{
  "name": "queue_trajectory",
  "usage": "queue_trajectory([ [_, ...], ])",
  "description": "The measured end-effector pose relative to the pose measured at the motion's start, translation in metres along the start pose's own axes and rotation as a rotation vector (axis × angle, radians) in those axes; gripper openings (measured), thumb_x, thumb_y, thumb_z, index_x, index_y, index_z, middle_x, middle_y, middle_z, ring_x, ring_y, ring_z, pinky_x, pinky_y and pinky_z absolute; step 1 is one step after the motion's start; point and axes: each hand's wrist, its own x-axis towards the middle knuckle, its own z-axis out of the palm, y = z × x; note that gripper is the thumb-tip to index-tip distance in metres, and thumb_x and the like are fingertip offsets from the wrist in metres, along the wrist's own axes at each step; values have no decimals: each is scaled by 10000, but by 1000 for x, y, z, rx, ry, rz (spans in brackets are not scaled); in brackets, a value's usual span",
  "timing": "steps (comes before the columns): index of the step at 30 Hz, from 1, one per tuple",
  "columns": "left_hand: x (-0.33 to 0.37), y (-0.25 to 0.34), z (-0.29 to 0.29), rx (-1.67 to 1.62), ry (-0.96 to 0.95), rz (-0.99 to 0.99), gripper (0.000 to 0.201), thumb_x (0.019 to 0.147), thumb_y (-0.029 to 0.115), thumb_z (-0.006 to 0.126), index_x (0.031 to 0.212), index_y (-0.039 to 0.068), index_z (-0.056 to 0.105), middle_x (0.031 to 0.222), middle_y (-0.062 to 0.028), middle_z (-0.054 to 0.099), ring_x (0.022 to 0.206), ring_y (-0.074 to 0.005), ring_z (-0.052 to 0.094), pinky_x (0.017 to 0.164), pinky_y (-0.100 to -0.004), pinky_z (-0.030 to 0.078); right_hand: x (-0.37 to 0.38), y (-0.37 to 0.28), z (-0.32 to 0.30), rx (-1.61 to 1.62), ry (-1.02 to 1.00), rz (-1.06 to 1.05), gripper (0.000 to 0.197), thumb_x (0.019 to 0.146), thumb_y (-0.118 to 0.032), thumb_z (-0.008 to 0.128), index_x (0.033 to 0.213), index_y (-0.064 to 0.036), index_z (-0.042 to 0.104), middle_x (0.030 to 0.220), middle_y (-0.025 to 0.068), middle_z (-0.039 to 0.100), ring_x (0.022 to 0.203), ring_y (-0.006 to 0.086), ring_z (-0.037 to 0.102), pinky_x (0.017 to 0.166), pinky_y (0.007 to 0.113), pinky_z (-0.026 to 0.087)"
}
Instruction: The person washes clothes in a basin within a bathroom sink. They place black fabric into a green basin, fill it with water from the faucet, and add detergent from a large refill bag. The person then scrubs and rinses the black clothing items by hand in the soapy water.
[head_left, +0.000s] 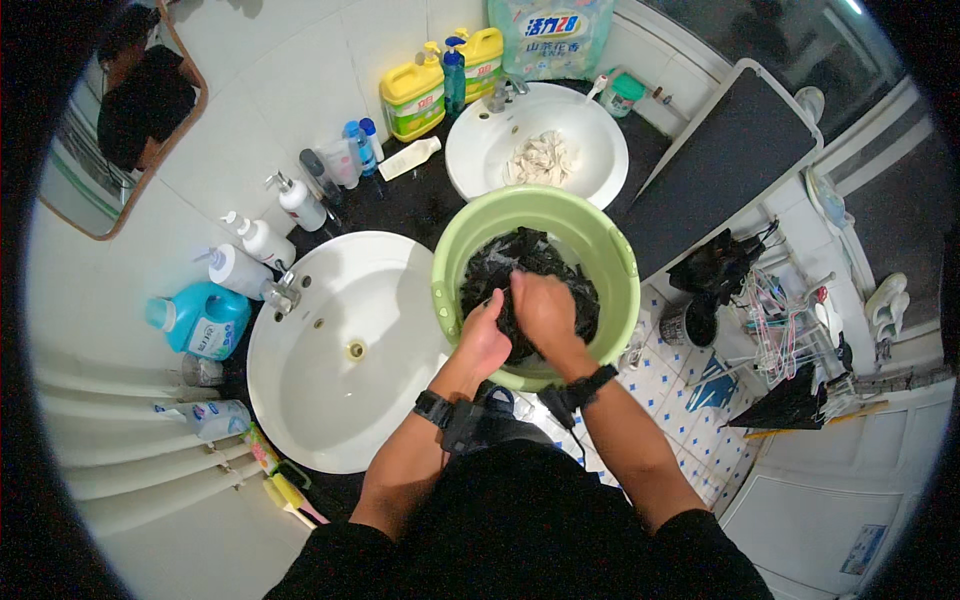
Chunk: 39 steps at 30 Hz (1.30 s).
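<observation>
A light green plastic basin [622, 300] holds dark wet cloth [520, 250] and some water. Inside the rim my left hand [484, 335] is closed on the cloth, its thumb pointing up. Close to its right, my right hand [545, 312] is curled into a fist around the same cloth. The fingertips of both hands are mostly hidden by the hands themselves and the dark fabric. Each of my wrists wears a black band.
A white sink [320, 400] lies left of the basin; another sink [480, 150] beyond it holds pale cloth [541, 158]. Pump bottles [262, 240], a blue detergent bottle [210, 320] and yellow jugs [413, 97] line the dark counter. Hangers [775, 325] stand at right.
</observation>
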Motion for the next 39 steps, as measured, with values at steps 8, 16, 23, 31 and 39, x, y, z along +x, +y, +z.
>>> queue_trajectory([
  [8,1,5,-10,-85,-88,-57,441,950,417,348,1215,87,474,1235,-69,507,1126,-210,482,979,-395,366,13,2,19,-16,-13,78,403,892,-258,443,563,-66,574,529,138,560,559,324,589,575,439,402],
  [16,8,4,-17,-108,-116,-143,519,938,468,330,1248,64,427,1265,-99,480,1178,-241,441,1019,-403,319,11,-2,11,-176,70,-79,396,871,-232,457,504,-105,535,519,120,555,454,303,523,525,410,383],
  [23,2,1,-13,-172,-249,-113,480,939,425,369,1266,79,426,1270,-98,483,1191,-247,432,1035,-428,295,15,10,4,-114,-64,-172,253,820,-192,486,599,-88,552,561,115,571,534,279,595,492,433,445],
  [31,-4,1,-11,-166,-235,-76,433,941,364,406,1253,67,444,1273,-91,484,1182,-250,443,1027,-421,313,16,20,4,-100,-77,-229,306,848,-246,454,628,-87,594,617,148,609,581,323,608,562,462,466],
  [39,-17,2,-2,-105,-261,-74,438,941,347,414,1294,88,390,1292,-76,466,1202,-245,427,1037,-454,292,12,68,-8,67,-178,119,407,917,-300,391,707,-33,615,692,180,619,647,361,604,612,487,465],
])
